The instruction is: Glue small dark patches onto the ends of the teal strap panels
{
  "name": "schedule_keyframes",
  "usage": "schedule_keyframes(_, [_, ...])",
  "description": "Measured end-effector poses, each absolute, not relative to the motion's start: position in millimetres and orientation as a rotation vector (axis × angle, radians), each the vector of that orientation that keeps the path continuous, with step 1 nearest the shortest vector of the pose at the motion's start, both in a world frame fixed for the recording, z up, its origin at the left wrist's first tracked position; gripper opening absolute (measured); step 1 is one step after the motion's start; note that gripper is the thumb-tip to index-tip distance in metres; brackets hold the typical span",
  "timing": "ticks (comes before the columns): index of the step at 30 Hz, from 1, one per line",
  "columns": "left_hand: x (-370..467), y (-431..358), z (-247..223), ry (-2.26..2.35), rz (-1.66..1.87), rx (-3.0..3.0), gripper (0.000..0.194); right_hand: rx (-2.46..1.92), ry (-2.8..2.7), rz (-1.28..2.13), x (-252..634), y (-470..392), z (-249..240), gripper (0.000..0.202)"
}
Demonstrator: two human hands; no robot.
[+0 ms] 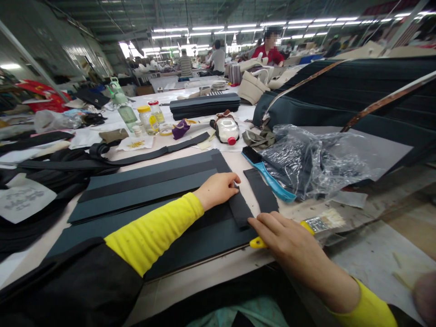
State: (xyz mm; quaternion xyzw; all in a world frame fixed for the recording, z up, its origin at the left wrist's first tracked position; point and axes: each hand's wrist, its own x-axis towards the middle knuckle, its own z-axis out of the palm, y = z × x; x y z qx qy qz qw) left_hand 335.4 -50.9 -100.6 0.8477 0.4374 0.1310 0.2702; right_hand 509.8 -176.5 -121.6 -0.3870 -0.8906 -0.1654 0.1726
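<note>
A short dark fabric strip lies across the right end of the stacked dark panels. My left hand is closed at its far end, thumb and forefinger curled together on the edge. At the near corner, the fingertips of my right hand are pressed together on the same strip. A paintbrush with a yellow handle passes beneath my right hand; whether the palm grips it is hidden. Just beyond that hand lies another dark strip.
A blue-handled brush lies beside crumpled clear plastic. Behind stand a white bottle with a red cap, glass jars and a dark stack. Black straps heap at left; a large dark pile rises at right.
</note>
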Motion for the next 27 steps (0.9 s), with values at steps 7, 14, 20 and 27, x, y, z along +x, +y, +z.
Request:
schedule_keyframes(7, [338.0,-54.7,-102.7,1.205,0.353,2.348,0.021,-1.146,-2.529,-0.426,512.0,-174.4,-127.5,0.030])
schedule_keyframes(14, [338.2,-56.1,-101.2,1.235,0.355,2.371,0.021,-1.160,-2.547,-0.378,512.3,-172.6,-127.1,0.030])
schedule_keyframes(20, [337.7,-54.7,-103.4,1.250,0.356,2.381,0.022,-1.167,-2.541,-0.385,512.5,-169.3,-129.0,0.027])
schedule_keyframes(27, [336.8,-56.9,-107.7,1.235,0.363,2.468,0.023,-1.183,-2.595,-0.373,512.7,-168.1,-126.7,0.024])
